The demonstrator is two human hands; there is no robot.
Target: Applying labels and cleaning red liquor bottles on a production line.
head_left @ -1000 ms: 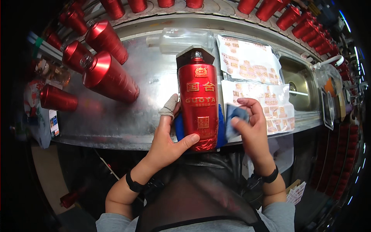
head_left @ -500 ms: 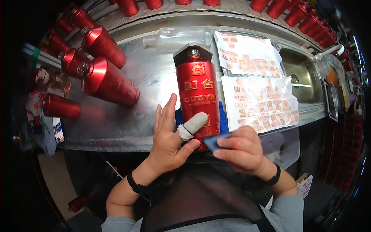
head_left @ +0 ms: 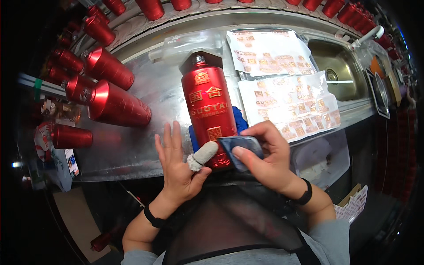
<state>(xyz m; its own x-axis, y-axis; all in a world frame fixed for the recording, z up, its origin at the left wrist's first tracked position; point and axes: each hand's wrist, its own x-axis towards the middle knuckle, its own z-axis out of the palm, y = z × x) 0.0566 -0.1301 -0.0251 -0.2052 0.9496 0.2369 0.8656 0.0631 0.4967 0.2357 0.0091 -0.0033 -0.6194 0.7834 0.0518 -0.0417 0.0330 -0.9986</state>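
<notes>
Blue-grey pad (head_left: 243, 151), pinched in the right hand (head_left: 270, 160), overlaps the red bottle (head_left: 209, 99), unlike a second ago; left hand (head_left: 179, 173) splays its fingers; bottle neck points away, long axis leaning left.

There are one left hand (head_left: 180, 174), one right hand (head_left: 271, 165), two black wristbands (head_left: 152, 217), one finger cover (head_left: 203, 155), one dark blue pad (head_left: 242, 150), one red bottle (head_left: 208, 112); on the table (head_left: 117, 157), three grouped bottles (head_left: 119, 106) at left, one clear bottle (head_left: 193, 45), two printed sheets (head_left: 289, 104); one sink (head_left: 346, 88), one faucet (head_left: 370, 36). The far row (head_left: 150, 8) is too cut off to count.
</notes>
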